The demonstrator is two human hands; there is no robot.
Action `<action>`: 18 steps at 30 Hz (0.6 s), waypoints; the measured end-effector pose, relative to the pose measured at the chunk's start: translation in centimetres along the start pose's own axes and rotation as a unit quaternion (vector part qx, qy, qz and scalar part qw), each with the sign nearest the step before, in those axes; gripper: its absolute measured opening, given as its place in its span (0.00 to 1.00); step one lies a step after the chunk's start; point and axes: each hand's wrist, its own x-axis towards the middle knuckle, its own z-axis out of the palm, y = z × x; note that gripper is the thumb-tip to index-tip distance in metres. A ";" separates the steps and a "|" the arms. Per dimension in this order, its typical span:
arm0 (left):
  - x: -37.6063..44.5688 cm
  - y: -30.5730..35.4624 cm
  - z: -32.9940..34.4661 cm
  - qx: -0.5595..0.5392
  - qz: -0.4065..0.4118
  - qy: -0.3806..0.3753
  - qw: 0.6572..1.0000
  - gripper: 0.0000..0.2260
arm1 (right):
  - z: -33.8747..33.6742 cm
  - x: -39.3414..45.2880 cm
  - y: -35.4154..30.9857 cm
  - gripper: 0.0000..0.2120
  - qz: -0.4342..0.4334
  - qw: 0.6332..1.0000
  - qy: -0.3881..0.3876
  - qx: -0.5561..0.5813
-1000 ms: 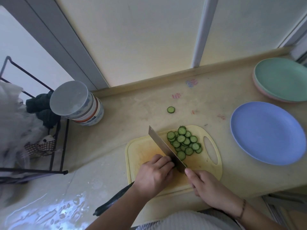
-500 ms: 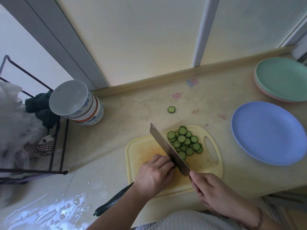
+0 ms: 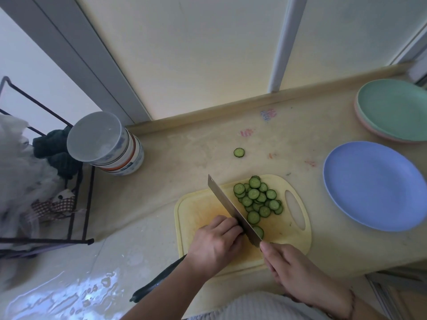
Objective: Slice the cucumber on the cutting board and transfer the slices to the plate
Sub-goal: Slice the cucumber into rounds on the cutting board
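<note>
Most of the cucumber (image 3: pixel 159 279) is hidden beneath the left hand (image 3: pixel 216 244) and forearm; only its dark end is seen, jutting past the lower left edge of the cutting board (image 3: pixel 203 209) toward the bottom of the frame. The cut end under the curled fingers cannot be made out. The knife (image 3: pixel 233 210) handle is covered by the right hand (image 3: pixel 293 271), which is wrapped around it at the lower centre; the blade is laid diagonally across the board, right beside the left knuckles. The cucumber is gripped by the left hand on the board.

A heap of thin round slices (image 3: pixel 257 200), dark-skinned with pale green flesh, is piled on the right half of the yellow board, next to its handle slot. One stray slice (image 3: pixel 239 152) lies on the tabletop (image 3: pixel 196 153) above the board.

At the right of the frame a blue plate (image 3: pixel 372 185) is seen with nothing on it; above it a green plate (image 3: pixel 392 109) is stacked on a pink one, cut off by the frame edge. At the upper left a lidded round container (image 3: pixel 104 142) is seen, its contents not visible, beside a black wire rack (image 3: pixel 78 204) holding blurred cloth.
</note>
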 end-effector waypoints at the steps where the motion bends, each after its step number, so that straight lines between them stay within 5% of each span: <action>1: 0.0 0.0 0.0 0.000 0.001 0.001 1.000 0.03 | 0.2 0.4 0.2 0.24 0.000 1.000 0.006 -0.004; 18: -0.1 0.1 -0.2 -0.007 -0.006 -0.008 1.000 0.02 | -0.6 1.2 -0.2 0.22 0.020 0.999 0.000 0.031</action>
